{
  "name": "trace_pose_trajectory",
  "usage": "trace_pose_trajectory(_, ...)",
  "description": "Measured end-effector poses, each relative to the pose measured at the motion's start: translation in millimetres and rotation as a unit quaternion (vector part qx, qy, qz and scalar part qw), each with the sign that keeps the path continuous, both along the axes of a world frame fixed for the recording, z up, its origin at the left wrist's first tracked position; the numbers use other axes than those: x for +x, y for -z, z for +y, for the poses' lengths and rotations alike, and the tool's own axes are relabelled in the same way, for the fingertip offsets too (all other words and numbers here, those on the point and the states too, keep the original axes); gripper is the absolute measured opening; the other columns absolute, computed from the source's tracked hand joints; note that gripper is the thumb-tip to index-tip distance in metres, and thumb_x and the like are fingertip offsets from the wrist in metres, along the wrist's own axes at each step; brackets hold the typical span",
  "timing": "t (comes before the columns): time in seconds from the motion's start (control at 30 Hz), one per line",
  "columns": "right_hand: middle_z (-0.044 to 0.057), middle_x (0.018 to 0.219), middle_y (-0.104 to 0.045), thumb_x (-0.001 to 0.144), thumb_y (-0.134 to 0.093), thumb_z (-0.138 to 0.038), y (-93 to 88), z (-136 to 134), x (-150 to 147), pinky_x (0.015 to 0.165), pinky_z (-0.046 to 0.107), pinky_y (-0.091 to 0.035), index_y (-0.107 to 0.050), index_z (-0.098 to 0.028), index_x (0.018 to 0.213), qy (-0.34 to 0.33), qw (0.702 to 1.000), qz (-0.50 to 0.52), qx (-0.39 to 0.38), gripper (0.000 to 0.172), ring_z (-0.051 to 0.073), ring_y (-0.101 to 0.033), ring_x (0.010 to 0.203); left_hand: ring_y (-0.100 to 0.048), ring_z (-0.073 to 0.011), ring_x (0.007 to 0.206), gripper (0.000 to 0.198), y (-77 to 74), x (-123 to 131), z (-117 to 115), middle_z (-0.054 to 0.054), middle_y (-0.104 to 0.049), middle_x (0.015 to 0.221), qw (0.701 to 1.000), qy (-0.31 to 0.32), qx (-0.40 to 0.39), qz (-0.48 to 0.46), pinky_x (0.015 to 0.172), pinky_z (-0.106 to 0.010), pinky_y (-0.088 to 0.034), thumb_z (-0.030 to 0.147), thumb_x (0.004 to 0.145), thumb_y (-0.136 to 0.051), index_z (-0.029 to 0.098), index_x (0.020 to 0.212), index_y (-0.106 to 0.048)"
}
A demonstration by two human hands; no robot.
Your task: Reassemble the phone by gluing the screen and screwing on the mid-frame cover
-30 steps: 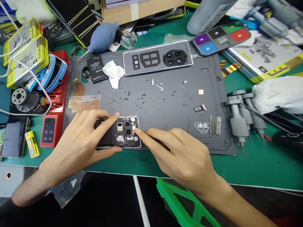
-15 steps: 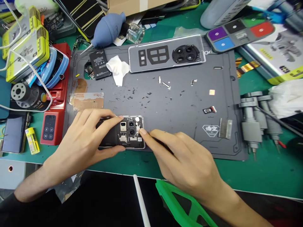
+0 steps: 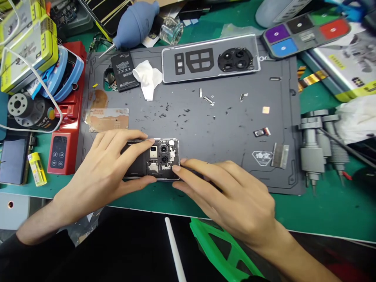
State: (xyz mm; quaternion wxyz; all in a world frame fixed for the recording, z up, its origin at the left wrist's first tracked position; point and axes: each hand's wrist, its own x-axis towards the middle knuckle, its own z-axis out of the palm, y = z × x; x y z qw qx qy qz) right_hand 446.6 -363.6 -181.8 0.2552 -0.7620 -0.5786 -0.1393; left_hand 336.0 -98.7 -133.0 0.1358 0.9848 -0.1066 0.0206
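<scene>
Grey mat point(image 3: 217, 141), dark scraps point(image 3: 163, 115), left hand point(image 3: 113, 162) partly covering phone point(image 3: 158, 158)

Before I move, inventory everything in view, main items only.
worktable: 1, green, across view
rectangular mat: 1, grey, on worktable
opened phone: 1, black, mat's near edge
rectangular phone back: 1, grey, mat's far edge
flat battery: 1, black, mat's far left
crumpled cloth: 1, white, right of battery
rubber blower: 1, blue, beyond battery
plastic lighter: 1, yellow, left of mat
left hand: 1, bare, on phone
right hand: 1, bare, at phone's right end
</scene>
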Motion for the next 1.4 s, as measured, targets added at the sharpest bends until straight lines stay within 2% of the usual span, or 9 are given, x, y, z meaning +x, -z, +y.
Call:
trace_pose_trajectory(0.1,0.012,0.118,-0.086,0.095,-0.092,-0.014,0.0,-1.0,-2.2,0.073,0.037,-0.054,-0.075,-0.011,0.128,0.005,1.0,-0.026,-0.001,0.037,0.019,-0.066,0.087,-0.065,-0.0371,0.139,0.056,0.6,0.3,1.1,-0.02,-0.067,0.153,1.0,0.006,-0.007,0.004,0.115,-0.055,-0.054,0.046,0.114,-0.07,0.012,0.158,-0.06)
trace_pose_trajectory(0.37,0.016,0.119,-0.088,0.09,-0.094,-0.007,1.7,-2.7,-1.5,0.07,0.038,-0.054,-0.077,-0.003,0.127,-0.007,0.999,-0.017,0.035,0.041,0.021,-0.073,0.09,-0.068,-0.037,0.137,0.055,-1.2,0.4,3.0,-0.02,-0.07,0.152,1.0,0.021,0.002,-0.005,0.113,-0.054,-0.056,0.044,0.115,-0.069,0.009,0.157,-0.059)
trace_pose_trajectory(0.53,0.016,0.117,-0.088,0.091,-0.093,-0.007,1.1,-1.9,-2.4,0.067,0.039,-0.052,-0.08,-0.005,0.121,-0.008,0.999,-0.029,0.02,0.033,0.02,-0.072,0.085,-0.07,-0.0386,0.135,0.055,0.3,1.7,1.5,-0.021,-0.071,0.151,1.0,0.02,0.003,-0.014,0.111,-0.055,-0.057,0.043,0.113,-0.071,0.009,0.156,-0.06)
trace_pose_trajectory(0.7,0.019,0.116,-0.088,0.092,-0.093,-0.008,-0.8,-1.3,-6.4,0.067,0.042,-0.051,-0.079,-0.001,0.121,-0.012,0.997,-0.08,0.009,0.033,0.023,-0.068,0.083,-0.07,-0.039,0.134,0.058,0.0,0.7,1.5,-0.021,-0.071,0.15,1.0,0.02,0.005,-0.016,0.11,-0.055,-0.057,0.046,0.113,-0.071,0.01,0.156,-0.059)
trace_pose_trajectory(0.87,0.016,0.114,-0.088,0.093,-0.092,-0.008,-1.7,0.6,-5.2,0.065,0.04,-0.05,-0.081,-0.004,0.114,-0.008,0.997,-0.075,0.002,0.024,0.021,-0.066,0.083,-0.069,-0.0375,0.137,0.057,0.1,-2.1,1.3,-0.022,-0.069,0.15,1.0,0.019,-0.009,-0.017,0.112,-0.055,-0.058,0.043,0.114,-0.071,0.013,0.16,-0.055)
trace_pose_trajectory(0.97,0.014,0.114,-0.088,0.093,-0.09,-0.007,-1.3,0.5,-3.8,0.066,0.038,-0.053,-0.084,-0.007,0.112,-0.016,0.998,-0.065,-0.007,0.02,0.02,-0.066,0.083,-0.068,-0.0385,0.138,0.064,0.2,-2.6,1.0,-0.023,-0.068,0.148,1.0,0.022,-0.017,-0.007,0.113,-0.056,-0.059,0.04,0.113,-0.072,0.012,0.166,-0.05)
trace_pose_trajectory(1.2,0.015,0.118,-0.088,0.092,-0.09,-0.006,0.2,-1.7,-3.9,0.066,0.04,-0.053,-0.083,-0.004,0.121,-0.021,0.997,-0.074,-0.013,0.029,0.021,-0.068,0.084,-0.068,-0.038,0.133,0.059,-2.1,1.9,-1.0,-0.021,-0.066,0.145,0.999,0.02,-0.032,0.01,0.113,-0.057,-0.061,0.036,0.111,-0.074,0.017,0.163,-0.054)
trace_pose_trajectory(1.33,0.017,0.119,-0.087,0.096,-0.082,-0.002,0.3,-1.8,-3.6,0.068,0.041,-0.053,-0.08,-0.001,0.125,-0.027,0.997,-0.067,-0.006,0.029,0.023,-0.068,0.087,-0.069,-0.0373,0.129,0.054,-6.2,3.6,-2.9,-0.022,-0.067,0.141,0.999,0.029,-0.021,0.016,0.11,-0.056,-0.063,0.037,0.113,-0.07,0.013,0.159,-0.055)
trace_pose_trajectory(1.4,0.019,0.119,-0.087,0.097,-0.081,-0.002,0.1,-1.9,-3.8,0.067,0.041,-0.052,-0.08,0.0,0.124,-0.032,0.997,-0.064,-0.005,0.027,0.024,-0.068,0.088,-0.068,-0.0391,0.133,0.054,-7.5,3.1,-3.3,-0.023,-0.065,0.146,0.999,0.028,-0.008,0.019,0.112,-0.058,-0.063,0.037,0.113,-0.069,0.013,0.159,-0.055)
